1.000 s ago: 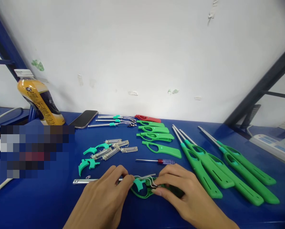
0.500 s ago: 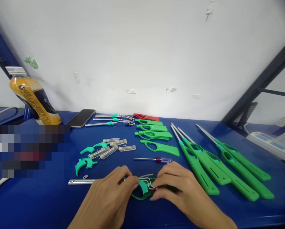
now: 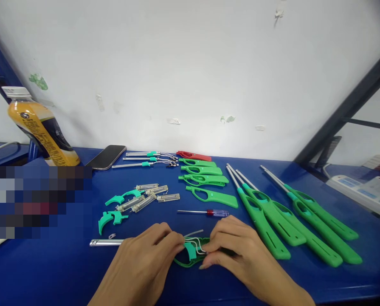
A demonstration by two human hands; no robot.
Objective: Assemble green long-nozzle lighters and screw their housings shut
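Between my hands lies an open green lighter casing (image 3: 187, 262), with a teal trigger (image 3: 190, 251) and white wires (image 3: 194, 243) showing inside it. My left hand (image 3: 147, 259) is closed on the casing's left end, where a metal tube (image 3: 105, 242) sticks out to the left from under the fingers. My right hand (image 3: 237, 250) pinches at the right part of the casing, by the wire ends; its fingertips hide what exactly they hold. Just beyond my hands rests a screwdriver (image 3: 218, 213) with a red and clear handle.
Teal triggers (image 3: 105, 221) and clear fuel tanks (image 3: 144, 202) lie at left centre. Behind are wired tubes (image 3: 134, 164), green casing halves (image 3: 213, 197) and a red one (image 3: 194, 156). Several long green lighters (image 3: 320, 231) lie right. A phone (image 3: 107, 157) and bottle (image 3: 45, 127) stand back left.
The whole view has shifted slightly. Both hands keep nearly the same pose on the casing, with no clear change in what they hold.
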